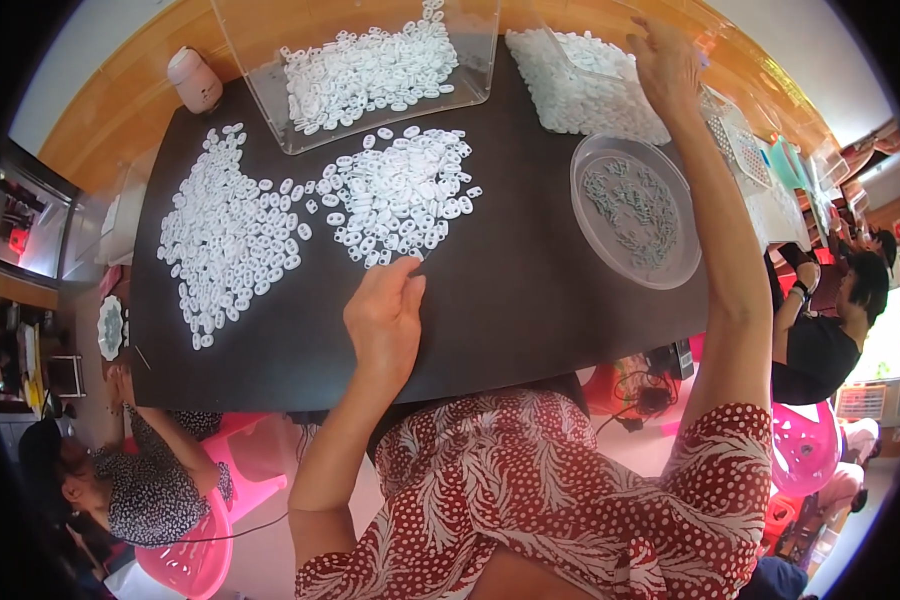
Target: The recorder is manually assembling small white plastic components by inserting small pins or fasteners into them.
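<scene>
My left hand (384, 314) is closed in a pinch at the near edge of a loose pile of small white oval two-holed pieces (405, 190). What it pinches, if anything, is too small to make out. My right arm reaches far out, and my right hand (667, 72) is beside a clear bag of white pieces (585, 85) at the far right. Its fingers look stretched and apart, with nothing seen in them. Below that hand, next to my forearm, lies a round clear tray (590, 235) holding many small grey-green bits.
A larger pile of white pieces (225, 235) covers the table's left side. Behind stands a clear bin (470, 92) partly filled with them. A pale pink jar (194, 80) is at the far left corner. People sit left (160, 495) and right (825, 320).
</scene>
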A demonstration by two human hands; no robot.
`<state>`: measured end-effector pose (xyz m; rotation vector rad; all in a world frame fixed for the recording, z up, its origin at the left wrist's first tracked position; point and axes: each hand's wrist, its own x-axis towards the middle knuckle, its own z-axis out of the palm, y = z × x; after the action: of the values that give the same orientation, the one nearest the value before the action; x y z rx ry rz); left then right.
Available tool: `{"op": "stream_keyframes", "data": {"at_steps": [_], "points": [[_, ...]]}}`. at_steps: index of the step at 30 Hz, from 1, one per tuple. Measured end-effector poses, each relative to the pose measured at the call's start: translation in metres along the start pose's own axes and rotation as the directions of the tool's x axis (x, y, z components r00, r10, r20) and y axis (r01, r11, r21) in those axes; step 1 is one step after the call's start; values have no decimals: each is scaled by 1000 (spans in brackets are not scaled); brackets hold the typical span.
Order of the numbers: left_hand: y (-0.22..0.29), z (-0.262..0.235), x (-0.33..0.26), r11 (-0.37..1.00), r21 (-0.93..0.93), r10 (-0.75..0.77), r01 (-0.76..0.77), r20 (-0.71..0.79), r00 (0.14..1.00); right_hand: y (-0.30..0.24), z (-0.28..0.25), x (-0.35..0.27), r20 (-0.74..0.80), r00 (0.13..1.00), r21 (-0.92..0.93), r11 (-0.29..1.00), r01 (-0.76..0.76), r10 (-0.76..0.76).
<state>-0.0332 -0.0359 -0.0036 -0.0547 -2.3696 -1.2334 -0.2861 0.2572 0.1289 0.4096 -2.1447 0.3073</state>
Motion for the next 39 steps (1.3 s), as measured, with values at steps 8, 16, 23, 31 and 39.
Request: {"op": "stream_keyframes", "data": {"at_steps": [8,16,23,31,39], "points": [[-9,21,19,929,327,161,-172,60,985,-99,-15,-67,-61,947,323,891,318,-316],[-9,28,26,810,477,288,-341,182,940,-127,-27,-97,35,947,525,812,254,-318],[-9,29,25,819,499,207,-285,206,956,-139,-21,-141,269,917,677,735,39,-296],[11,12,12,914,-178,-292,364,334,896,-174,-32,-182,443,859,788,568,-236,-257],[19,4,14,854,-226,-344,468,429,835,-177,-36,-182,378,897,834,506,-221,-230]]}}
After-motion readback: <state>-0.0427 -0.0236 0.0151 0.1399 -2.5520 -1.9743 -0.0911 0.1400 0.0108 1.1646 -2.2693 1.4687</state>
